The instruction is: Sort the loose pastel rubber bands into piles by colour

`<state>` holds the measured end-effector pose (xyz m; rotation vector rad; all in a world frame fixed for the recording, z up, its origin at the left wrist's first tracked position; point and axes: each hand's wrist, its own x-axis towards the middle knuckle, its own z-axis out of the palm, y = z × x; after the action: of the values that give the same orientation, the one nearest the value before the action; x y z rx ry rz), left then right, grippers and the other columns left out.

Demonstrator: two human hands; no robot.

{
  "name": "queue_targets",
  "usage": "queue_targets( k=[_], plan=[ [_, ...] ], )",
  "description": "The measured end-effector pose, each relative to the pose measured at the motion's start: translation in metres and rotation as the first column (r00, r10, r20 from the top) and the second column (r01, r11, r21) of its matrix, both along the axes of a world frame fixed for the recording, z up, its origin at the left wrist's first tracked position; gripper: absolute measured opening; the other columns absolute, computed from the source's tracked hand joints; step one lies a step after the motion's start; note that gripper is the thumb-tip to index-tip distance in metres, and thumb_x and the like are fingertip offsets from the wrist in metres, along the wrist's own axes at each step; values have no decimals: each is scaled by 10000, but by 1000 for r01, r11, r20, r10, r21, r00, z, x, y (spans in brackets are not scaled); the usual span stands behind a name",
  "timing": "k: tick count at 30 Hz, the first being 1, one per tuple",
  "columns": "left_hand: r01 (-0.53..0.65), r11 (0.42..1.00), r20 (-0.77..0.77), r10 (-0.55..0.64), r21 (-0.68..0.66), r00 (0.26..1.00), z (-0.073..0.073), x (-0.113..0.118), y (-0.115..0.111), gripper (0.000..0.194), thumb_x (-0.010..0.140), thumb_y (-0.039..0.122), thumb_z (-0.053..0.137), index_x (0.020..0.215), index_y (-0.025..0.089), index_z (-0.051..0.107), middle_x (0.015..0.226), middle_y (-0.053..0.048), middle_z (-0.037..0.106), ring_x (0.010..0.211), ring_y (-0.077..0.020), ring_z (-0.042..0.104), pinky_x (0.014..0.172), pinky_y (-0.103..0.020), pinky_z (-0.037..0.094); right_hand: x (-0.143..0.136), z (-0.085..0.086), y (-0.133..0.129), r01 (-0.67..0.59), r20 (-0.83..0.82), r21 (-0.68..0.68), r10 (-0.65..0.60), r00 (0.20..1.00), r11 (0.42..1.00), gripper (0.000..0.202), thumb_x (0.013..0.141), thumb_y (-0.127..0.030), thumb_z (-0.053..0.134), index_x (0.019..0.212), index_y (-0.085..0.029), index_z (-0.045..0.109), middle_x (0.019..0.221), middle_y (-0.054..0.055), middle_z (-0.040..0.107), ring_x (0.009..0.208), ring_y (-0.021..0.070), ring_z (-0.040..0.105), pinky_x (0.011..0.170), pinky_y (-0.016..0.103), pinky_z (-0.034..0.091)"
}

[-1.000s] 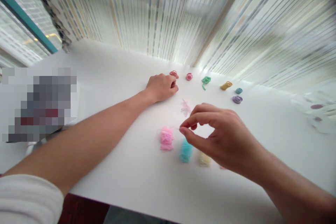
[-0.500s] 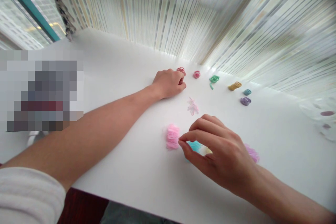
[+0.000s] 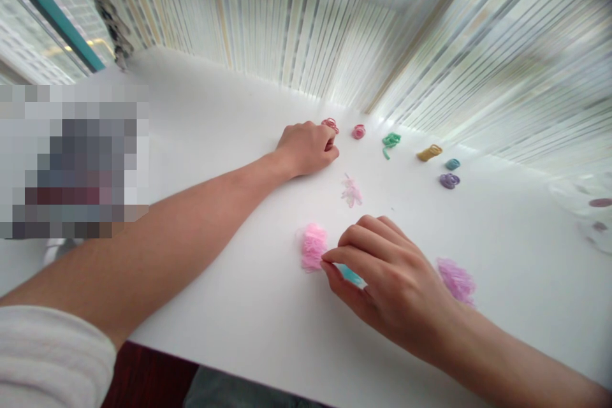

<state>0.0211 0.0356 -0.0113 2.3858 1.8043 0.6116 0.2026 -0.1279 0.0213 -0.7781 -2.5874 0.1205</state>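
Observation:
On the white table, my left hand (image 3: 308, 148) rests with curled fingers beside a loose red coil (image 3: 329, 124) of thin bands, partly covered by it. Whatever those fingers hold, if anything, is hidden. My right hand (image 3: 385, 271) pinches thumb and forefinger together at the right edge of a pink pile (image 3: 313, 247) of thin strands, resembling small rubber bands. Nothing in that pinch is large enough to name. Under the right hand shows part of a blue pile (image 3: 350, 275). A purple pile (image 3: 456, 280) lies right of it, and pale pink loops (image 3: 352, 192) are scattered between both hands.
Along the back lie a pinkish-red roll (image 3: 358, 132), a green bundle (image 3: 391, 141), a mustard roll (image 3: 429, 153), a teal roll (image 3: 452, 164) and a purple coil (image 3: 449, 181). A striped string curtain (image 3: 268, 19) hangs behind. A blurred patch (image 3: 86, 159) covers the left.
My right hand has shifted slightly left and down, still pinched at the pink pile. More of the purple pile shows, and a yellowish pile is now hidden. My left hand has hardly moved.

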Motion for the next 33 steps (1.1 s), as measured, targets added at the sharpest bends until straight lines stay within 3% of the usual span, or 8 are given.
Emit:
queue_targets(
  k=[5,10,15,18,23,29,33],
  plan=[
    [1,1000,-1,-1,3,1000,1,0,-1,274,935,358,554,962,223,791,990,-92,796,987,-280,714,939,-418,520,0,5,-2,-2,18,2,2,1000,1000,205,988,-137,632,833,-192,754,729,62,671,686,207,588,640,384,453],
    [4,1000,-3,-4,-4,1000,0,-1,1,270,929,370,558,943,223,783,981,-87,800,969,-282,718,927,-427,523,16,30,6,38,-5,5,-38,999,999,173,983,-188,672,855,-240,775,754,71,712,697,221,629,666,405,498],
    [-5,1000,-15,5,-11,1000,0,-3,3,246,911,363,553,886,235,762,940,-80,798,939,-283,724,896,-417,524,60,50,46,345,-70,-45,-348,935,937,147,951,-331,735,831,-278,800,800,56,741,574,176,592,551,366,448],
    [-5,1000,-22,4,-14,1000,1,-4,4,241,902,363,549,879,242,756,917,-76,794,927,-289,725,887,-418,523,80,43,71,435,-38,-122,-443,896,892,132,908,-357,766,836,-255,809,714,40,718,608,188,619,567,347,449],
    [-22,1000,-66,20,-20,998,5,-4,3,247,899,380,545,888,253,757,937,-81,803,934,-297,728,865,-415,520,79,23,83,438,153,-286,-411,899,852,169,897,-363,748,883,-212,824,757,38,767,661,185,677,606,321,477],
    [-38,999,-71,37,-18,997,5,-5,3,268,912,402,539,906,261,768,944,-79,807,959,-309,734,879,-421,514,67,14,83,358,140,-320,-330,933,877,170,942,-292,695,968,-188,827,832,51,796,713,174,698,647,291,482],
    [-43,999,-71,43,-10,997,5,-4,4,257,904,395,545,894,258,763,938,-82,802,945,-323,735,866,-434,512,60,12,95,383,163,-335,-348,923,861,170,958,-244,670,982,-186,829,825,51,793,699,168,679,658,291,464]
  ],
)
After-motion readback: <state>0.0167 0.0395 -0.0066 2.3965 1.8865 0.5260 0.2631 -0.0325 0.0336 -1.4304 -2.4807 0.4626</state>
